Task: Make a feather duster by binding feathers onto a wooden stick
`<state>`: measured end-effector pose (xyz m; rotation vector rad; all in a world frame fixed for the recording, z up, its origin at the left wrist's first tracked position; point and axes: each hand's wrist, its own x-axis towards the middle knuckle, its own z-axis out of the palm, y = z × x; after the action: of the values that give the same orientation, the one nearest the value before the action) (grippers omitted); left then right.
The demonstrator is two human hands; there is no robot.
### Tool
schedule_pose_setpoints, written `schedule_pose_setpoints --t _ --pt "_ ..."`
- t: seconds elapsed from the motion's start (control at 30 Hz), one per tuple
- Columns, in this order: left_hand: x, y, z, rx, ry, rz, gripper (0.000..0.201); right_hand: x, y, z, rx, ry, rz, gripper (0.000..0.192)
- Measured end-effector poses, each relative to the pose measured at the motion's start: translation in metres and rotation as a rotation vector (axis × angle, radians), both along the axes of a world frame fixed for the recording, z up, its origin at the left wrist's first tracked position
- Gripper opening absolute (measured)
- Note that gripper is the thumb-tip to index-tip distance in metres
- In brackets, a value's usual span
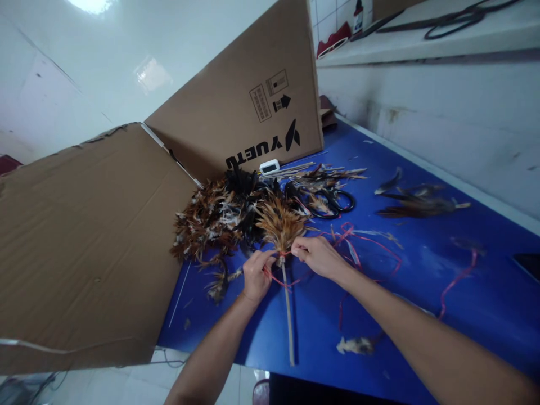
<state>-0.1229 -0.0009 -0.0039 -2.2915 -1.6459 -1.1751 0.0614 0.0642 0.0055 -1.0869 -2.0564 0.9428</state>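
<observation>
- We pinch red string [291, 283] in our left hand [256, 277] and right hand [315, 254], fingertips together.
- The feather bundle [280, 220] lies on the table [426, 247] just beyond and between them, neither clearly nearer.
- Its stick [288, 320] runs lengthwise toward us.

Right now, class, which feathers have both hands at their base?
The golden-brown bunch fanned atop the pale stick, left hand and right hand at its base; neither touches the darker pile or right-side feathers.
</observation>
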Motion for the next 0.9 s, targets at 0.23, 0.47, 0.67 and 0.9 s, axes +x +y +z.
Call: schedule_pose_setpoints --t 0.23,0.47,0.67,0.9 --pt "-0.009 -0.003 -0.011 0.026 0.105 0.023 0.024 0.003 0.000 -0.001 -0.010 -0.019 -0.042 0.019" --pt "-0.006 -0.001 0.000 -0.051 0.009 0.003 0.019 0.006 0.003 -0.002 -0.379 0.216 0.028 0.012" --pt "-0.002 0.004 0.002 -0.389 -0.603 -0.039 0.023 0.002 0.002 -0.002 -0.785 0.854 0.062 0.027" --pt "0.021 0.017 0.009 -0.388 -1.337 -0.181 0.034 -0.009 -0.003 -0.004 -0.879 1.166 0.086 0.028"
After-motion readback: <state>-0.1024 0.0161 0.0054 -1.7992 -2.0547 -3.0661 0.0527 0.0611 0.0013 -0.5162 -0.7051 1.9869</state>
